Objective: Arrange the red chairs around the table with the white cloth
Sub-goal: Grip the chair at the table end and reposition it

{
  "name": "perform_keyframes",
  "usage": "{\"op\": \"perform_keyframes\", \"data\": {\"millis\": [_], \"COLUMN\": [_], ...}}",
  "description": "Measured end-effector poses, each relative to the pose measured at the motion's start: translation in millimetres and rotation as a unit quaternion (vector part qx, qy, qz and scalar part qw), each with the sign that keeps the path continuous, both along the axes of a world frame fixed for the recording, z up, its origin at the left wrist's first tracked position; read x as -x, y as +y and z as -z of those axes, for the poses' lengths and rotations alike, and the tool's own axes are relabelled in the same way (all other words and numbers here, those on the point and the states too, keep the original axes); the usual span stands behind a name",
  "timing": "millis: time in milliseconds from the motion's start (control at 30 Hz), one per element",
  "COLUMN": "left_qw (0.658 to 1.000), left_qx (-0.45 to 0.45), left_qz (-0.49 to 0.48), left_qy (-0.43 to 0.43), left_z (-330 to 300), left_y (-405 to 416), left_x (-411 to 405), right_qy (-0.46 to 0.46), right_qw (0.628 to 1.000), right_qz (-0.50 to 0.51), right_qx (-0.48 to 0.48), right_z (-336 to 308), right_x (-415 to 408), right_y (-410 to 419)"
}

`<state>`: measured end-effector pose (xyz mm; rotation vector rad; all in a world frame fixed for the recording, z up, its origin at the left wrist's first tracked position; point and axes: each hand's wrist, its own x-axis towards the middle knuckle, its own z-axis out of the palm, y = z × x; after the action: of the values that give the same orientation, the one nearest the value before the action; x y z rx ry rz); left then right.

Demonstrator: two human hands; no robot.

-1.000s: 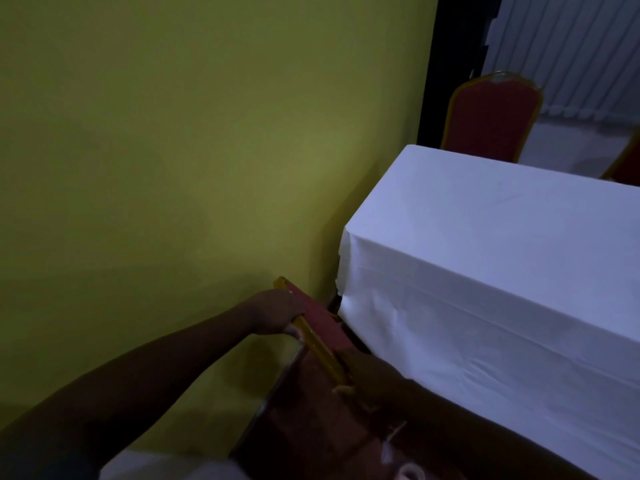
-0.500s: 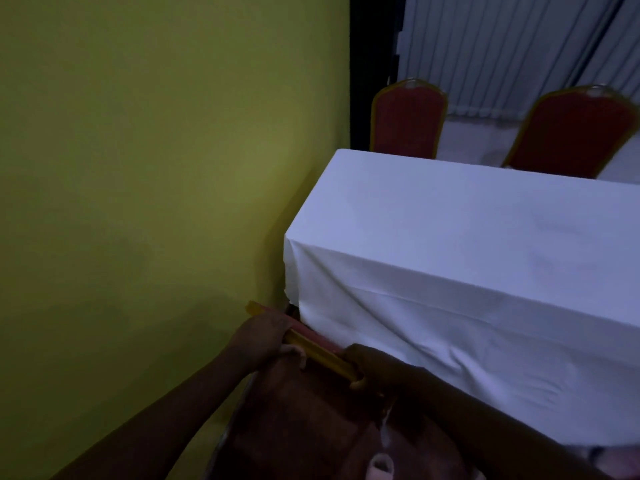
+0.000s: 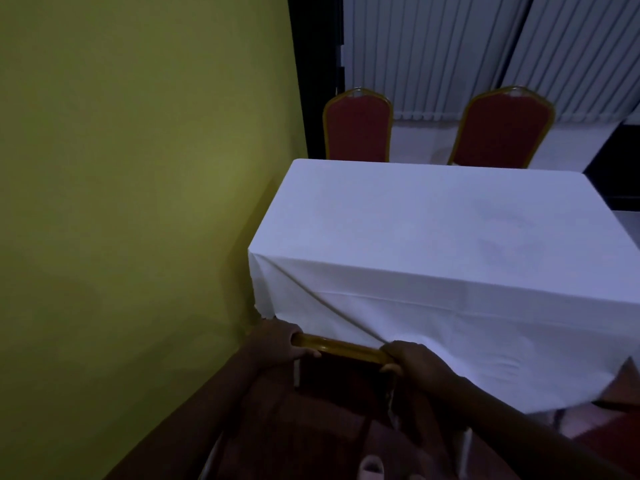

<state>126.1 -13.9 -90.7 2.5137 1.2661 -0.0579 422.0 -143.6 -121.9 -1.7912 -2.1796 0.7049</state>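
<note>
A table with a white cloth (image 3: 433, 237) fills the middle and right. A red chair with a gold frame (image 3: 341, 349) stands at the table's near side by its left corner, its top rail against the hanging cloth. My left hand (image 3: 277, 342) grips the rail's left end and my right hand (image 3: 408, 358) grips its right end. The seat is hidden under the cloth. Two more red chairs (image 3: 356, 129) (image 3: 504, 133) stand at the far side, backs upright.
A yellow-green wall (image 3: 138, 202) runs close along the table's left end. Vertical blinds (image 3: 467, 53) hang behind the far chairs. Part of another red seat (image 3: 620, 431) shows at the lower right. The floor under me is dark red.
Both hands have swung the chair from slanted at the table corner to square against the near side, and its rail now presses into the cloth. The view panned right, showing a second far chair.
</note>
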Motion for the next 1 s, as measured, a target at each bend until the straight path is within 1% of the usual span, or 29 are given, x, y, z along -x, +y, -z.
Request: {"op": "perform_keyframes", "data": {"millis": [167, 467, 633, 733, 800, 867, 1000], "left_qw": [1.000, 0.998, 1.000, 1.000, 1.000, 0.999, 0.996], "left_qx": [-0.027, -0.053, -0.019, 0.000, 0.021, 0.030, 0.038], "left_qz": [-0.004, 0.015, 0.007, 0.004, 0.017, 0.037, 0.082], "left_qy": [-0.002, 0.003, 0.001, -0.005, -0.010, -0.013, -0.028], "left_z": [13.1, -2.5, -8.8, -8.2, -8.0, -9.1, -13.0], "left_y": [-20.5, -14.7, -13.0, -15.3, -19.9, -30.0, -54.3], "left_x": [-1.2, -2.6, -3.5, -7.0, -16.6, -35.9, -98.5], "right_qy": [0.014, 0.045, 0.046, 0.069, 0.068, 0.042, 0.000], "right_qw": [1.000, 0.998, 0.998, 0.995, 0.994, 0.994, 0.993], "right_qz": [0.011, 0.035, 0.046, 0.070, 0.084, 0.096, 0.104], "right_qx": [0.023, 0.006, 0.005, 0.012, 0.018, 0.038, 0.049], "right_z": [-1.3, -2.7, 1.1, 2.8, 5.1, 5.3, -0.6], "right_x": [-4.4, 2.2, 2.2, -1.9, -9.4, -22.4, -71.5], "right_y": [-14.8, -15.4, -7.1, -8.8, -13.6, -20.7, -44.9]}}
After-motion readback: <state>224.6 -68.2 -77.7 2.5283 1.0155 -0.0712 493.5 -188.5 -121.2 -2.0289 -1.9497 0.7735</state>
